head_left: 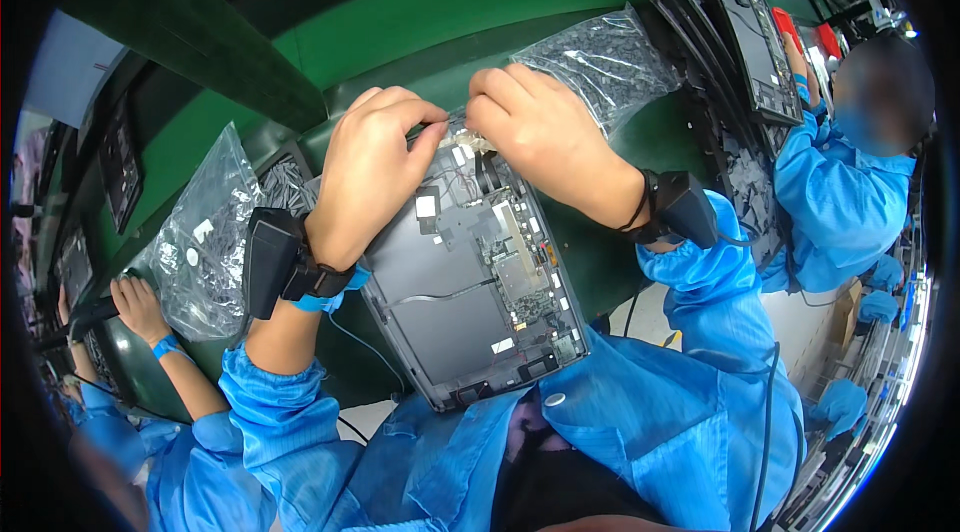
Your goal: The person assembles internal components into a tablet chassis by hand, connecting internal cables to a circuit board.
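An opened tablet-like device (430,277) lies before me, its inside up, with a grey metal panel, a green circuit board (530,297) along the right and a thin dark cable across the middle. Over its far left edge, my left hand (372,167) has thumb and forefinger pinched together; what they hold is too small to tell. My right hand (545,122) is curled at the far edge, fingers closed, and its fingertips are hidden. Between both hands a crumpled tan strip (467,140) shows at that edge. Black modules are strapped to both wrists.
Clear plastic bags of small dark parts (205,247) stand left of the device and beyond my right hand. Stacked dark device frames (735,22) rise at the right. Co-workers in blue smocks sit on both sides, one hand (140,307) at the left. A green post (200,32) slants across the far left.
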### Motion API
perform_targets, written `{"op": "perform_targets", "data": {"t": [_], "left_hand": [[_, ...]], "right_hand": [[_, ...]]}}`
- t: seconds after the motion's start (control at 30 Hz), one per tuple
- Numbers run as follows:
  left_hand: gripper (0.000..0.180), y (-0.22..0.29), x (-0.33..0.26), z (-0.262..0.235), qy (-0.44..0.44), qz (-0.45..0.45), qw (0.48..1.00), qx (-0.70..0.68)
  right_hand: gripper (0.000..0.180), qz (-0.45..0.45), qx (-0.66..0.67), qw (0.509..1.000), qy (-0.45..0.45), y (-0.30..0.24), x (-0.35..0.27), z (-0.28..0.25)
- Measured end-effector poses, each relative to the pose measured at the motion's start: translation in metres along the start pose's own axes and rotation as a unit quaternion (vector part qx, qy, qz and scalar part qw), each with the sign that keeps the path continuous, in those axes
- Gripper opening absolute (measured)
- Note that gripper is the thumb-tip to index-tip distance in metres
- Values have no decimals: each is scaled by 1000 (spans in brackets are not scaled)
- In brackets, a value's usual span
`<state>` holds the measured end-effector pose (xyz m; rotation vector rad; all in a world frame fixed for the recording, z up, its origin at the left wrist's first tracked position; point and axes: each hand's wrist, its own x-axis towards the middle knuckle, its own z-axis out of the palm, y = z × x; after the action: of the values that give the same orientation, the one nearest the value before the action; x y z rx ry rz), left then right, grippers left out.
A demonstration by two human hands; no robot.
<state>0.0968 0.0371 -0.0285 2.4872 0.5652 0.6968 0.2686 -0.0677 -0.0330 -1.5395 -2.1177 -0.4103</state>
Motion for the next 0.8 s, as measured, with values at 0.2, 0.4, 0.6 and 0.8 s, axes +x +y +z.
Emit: {"op": "perform_targets", "data": {"t": [0.2,0.4,0.6,0.8], "left_hand": [[7,-3,1,6,10,-1,1000,-3],[8,-5,2,7,25,66,997,37],[8,-3,2,6,29,96,993,62],[10,-1,0,9,19,122,983,134]], "right_hand": [[15,39,45,998,-18,-2,1,0],[10,9,42,998,-36,13,3,3],[8,-82,38,994,-68,25,10,-4],[8,-62,15,994,-87,14,14,-6]]}}
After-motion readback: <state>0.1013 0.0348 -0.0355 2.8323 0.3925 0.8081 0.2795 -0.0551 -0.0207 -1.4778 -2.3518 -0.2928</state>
